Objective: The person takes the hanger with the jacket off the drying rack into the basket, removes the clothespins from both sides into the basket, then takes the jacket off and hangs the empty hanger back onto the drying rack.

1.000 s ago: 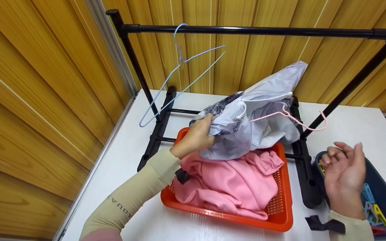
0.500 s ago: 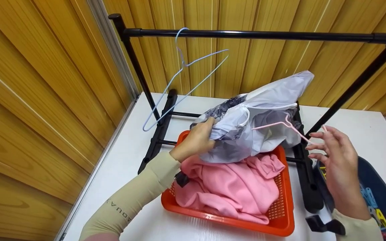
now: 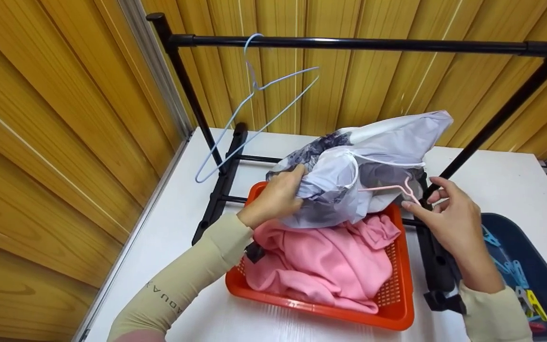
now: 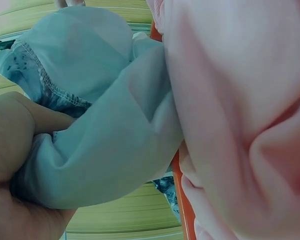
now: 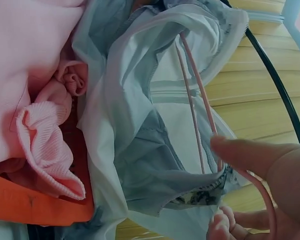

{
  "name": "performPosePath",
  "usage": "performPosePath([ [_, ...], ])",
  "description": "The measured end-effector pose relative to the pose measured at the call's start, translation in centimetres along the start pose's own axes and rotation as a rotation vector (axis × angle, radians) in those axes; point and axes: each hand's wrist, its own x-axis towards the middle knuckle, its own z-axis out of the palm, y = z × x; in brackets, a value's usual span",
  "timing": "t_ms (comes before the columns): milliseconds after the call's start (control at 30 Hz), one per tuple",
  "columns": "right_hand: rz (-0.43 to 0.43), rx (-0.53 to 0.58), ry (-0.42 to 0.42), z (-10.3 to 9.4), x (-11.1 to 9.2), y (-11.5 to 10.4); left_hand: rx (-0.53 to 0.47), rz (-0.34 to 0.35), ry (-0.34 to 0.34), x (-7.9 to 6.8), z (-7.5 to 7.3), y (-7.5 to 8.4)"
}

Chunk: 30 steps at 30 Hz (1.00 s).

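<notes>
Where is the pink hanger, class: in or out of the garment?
Partly in: the pink hanger runs inside the garment, but its curved end shows outside, by the right hand.

Wood-grain walls, grey metal corner strip, white surface below.

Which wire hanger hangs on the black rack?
The light blue wire hanger, hooked over the black bar; the pink wire hanger is partly inside the white-and-grey garment, at the right hand.

On a white tabletop, a red basket is seen below the gripping left hand, flanked by black rack feet, with a dark tray beside the right hand.
</notes>
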Motion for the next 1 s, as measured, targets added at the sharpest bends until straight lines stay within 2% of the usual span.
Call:
performPosePath([
  [167,-0.030,-0.001,0.119,0.6,-0.4,0.1,-0.044,-0.005,-0.031,0.0,0.2,0.1],
  [333,-0.061,0.040,0.195,0.5,-0.6,0.0,-0.066,-0.014,-0.059,0.3,-0.3,0.3],
  [433,-0.074,0.058,0.216,0.4,-0.6,-0.1,-0.064,-0.013,-0.087,0.4,-0.7,0.4],
  [600,-0.057,0.069,0.206,0.4,-0.7,-0.2,-0.065,-0.010,-0.135,0.1,-1.3,0.9],
  [900,-0.032,0.067,0.200,0.4,-0.9,-0.4,-0.037,0.004,-0.034,0.5,-1.3,2.9],
  [1000,-0.029,0.067,0.199,0.4,-0.9,-0.4,-0.026,0.055,-0.008,0.9,-1.1,3.7],
])
